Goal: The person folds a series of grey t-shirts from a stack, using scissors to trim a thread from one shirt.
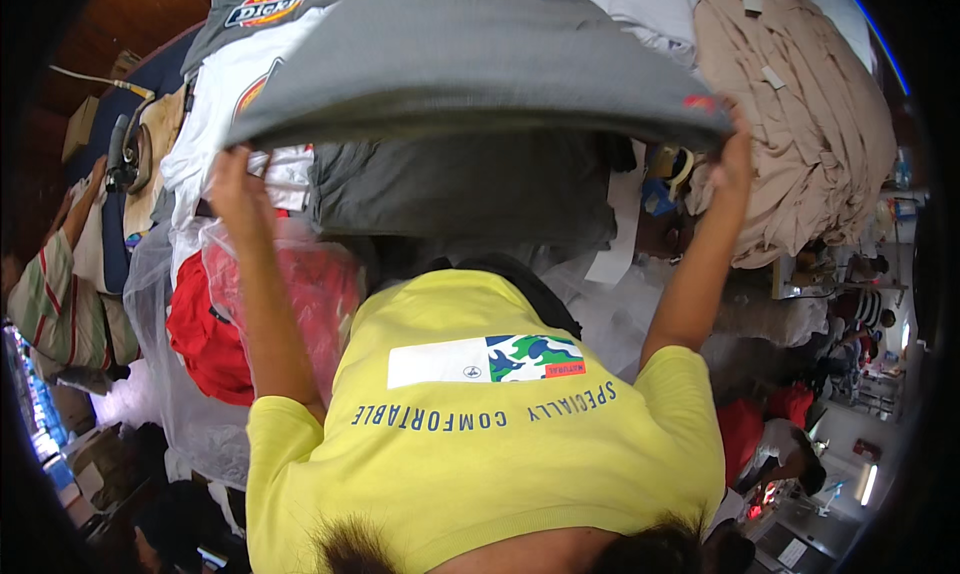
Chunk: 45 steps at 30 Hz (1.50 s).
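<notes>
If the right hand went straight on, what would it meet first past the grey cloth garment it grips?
Past the grey cloth garment, the right hand would probably meet the rumpled beige fabric pile; depth is unclear.

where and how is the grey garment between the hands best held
Probably at both ends of its near edge, from the person's side: the grey garment is spread wide, that edge spanning from the left hand to the right hand, with thin cloth to pinch.
</notes>
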Motion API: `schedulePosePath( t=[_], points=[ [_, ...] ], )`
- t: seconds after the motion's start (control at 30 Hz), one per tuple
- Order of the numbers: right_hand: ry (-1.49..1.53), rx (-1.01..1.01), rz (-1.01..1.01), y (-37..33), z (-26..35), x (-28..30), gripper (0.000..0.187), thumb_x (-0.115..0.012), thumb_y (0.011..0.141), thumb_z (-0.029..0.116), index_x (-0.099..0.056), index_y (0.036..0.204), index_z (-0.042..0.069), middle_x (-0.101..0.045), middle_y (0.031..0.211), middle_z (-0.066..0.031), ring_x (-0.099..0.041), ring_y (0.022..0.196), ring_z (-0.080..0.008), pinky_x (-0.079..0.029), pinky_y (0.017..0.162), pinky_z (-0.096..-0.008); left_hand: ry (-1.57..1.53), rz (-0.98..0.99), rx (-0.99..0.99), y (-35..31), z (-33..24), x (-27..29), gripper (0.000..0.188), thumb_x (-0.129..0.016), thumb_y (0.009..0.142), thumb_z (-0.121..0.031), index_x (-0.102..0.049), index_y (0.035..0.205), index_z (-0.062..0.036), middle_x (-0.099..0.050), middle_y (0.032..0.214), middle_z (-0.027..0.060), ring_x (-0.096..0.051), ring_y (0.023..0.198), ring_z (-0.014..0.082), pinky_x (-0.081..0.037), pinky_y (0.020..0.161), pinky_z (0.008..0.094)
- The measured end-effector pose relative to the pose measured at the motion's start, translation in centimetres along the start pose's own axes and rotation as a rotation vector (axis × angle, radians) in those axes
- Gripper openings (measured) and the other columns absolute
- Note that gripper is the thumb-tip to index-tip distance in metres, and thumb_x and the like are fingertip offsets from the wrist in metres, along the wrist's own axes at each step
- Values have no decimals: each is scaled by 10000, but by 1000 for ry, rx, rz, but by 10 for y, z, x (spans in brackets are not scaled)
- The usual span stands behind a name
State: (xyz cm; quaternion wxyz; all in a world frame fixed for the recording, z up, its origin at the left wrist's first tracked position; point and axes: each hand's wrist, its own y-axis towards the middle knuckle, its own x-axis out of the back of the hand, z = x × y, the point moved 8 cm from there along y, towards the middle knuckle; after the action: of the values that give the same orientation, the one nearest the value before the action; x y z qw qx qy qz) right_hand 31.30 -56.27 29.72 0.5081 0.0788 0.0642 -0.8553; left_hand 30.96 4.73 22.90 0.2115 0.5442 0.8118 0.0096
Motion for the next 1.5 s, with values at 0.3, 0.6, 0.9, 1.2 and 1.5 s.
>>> schedulePosePath(
  t=[0.3,0.6,0.9,1.2,1.5],
  points=[
    [25,-349,155,-110,-222,70,321,-529,718,-85,-470,1012,31,-474,906,-21,-481,714,-91,-388,633,-197,-302,-324,646,-100,146,63,143,-583,807,-103,-536,917,-25,-559,918,45,-548,873,168,-474,790,327],
    [-221,53,-135,-118,-225,95,207,-505,682,-119,-434,754,62,-397,709,19,-399,614,-50,-341,557,-180,-156,-217,615,-104,164,84,116,-541,823,6,-550,932,-35,-564,891,17,-548,838,109,-469,798,271],
    [-258,95,-215,-126,-239,102,242,-445,681,-155,-504,773,60,-453,770,5,-440,681,-76,-366,594,-198,-157,-268,597,-109,167,87,168,-561,794,43,-549,950,-18,-557,910,31,-554,832,108,-493,751,230],
    [-49,-93,-204,-125,-257,117,221,-453,713,-127,-530,832,42,-484,791,-9,-459,691,-85,-387,616,-210,-154,-276,587,-110,167,82,193,-582,773,47,-539,952,-12,-564,893,45,-561,810,122,-502,734,235],
    [-327,37,-566,-104,-199,172,197,-464,780,-25,-514,962,32,-518,864,-42,-509,709,-105,-412,600,-224,170,-316,644,-139,147,47,225,-664,758,-91,-533,905,18,-553,760,33,-561,616,103,-455,541,189]
  ],
)
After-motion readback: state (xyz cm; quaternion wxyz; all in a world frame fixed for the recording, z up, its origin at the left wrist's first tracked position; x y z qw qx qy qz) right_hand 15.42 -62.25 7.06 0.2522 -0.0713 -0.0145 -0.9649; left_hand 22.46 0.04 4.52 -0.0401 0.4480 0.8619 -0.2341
